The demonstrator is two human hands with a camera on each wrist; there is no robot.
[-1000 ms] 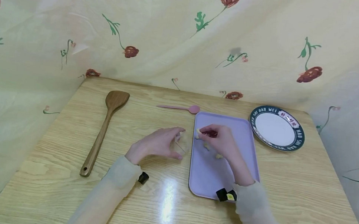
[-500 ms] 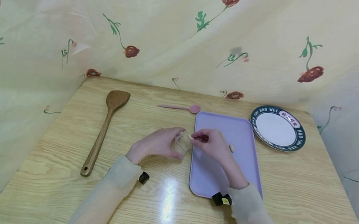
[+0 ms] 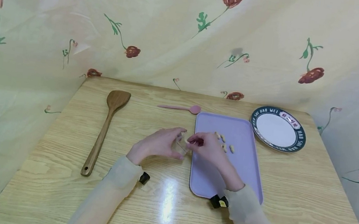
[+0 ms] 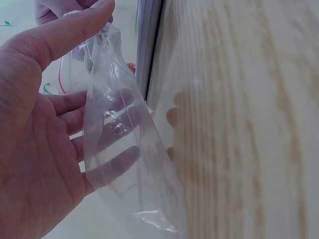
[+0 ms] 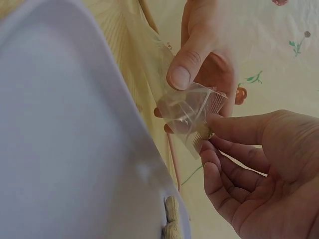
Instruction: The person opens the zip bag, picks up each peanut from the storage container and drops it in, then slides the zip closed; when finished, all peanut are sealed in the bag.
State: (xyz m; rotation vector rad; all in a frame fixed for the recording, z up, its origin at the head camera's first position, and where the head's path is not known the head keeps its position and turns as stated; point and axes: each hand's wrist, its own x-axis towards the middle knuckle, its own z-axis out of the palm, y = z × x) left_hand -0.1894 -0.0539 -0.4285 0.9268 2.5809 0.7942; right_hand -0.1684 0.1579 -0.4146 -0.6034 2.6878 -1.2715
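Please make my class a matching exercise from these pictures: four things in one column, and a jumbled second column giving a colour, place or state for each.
Things
1. Plastic bag
2. Spatula
3. Tray
4. Plate

Descriptions
A. Lilac, with peanuts lying on it
B. Round, with pale lettering on a dark rim
C. See-through, held in the left hand
D. Brown, wooden and long-handled

Right pairs: 1-C, 2-D, 3-A, 4-B.
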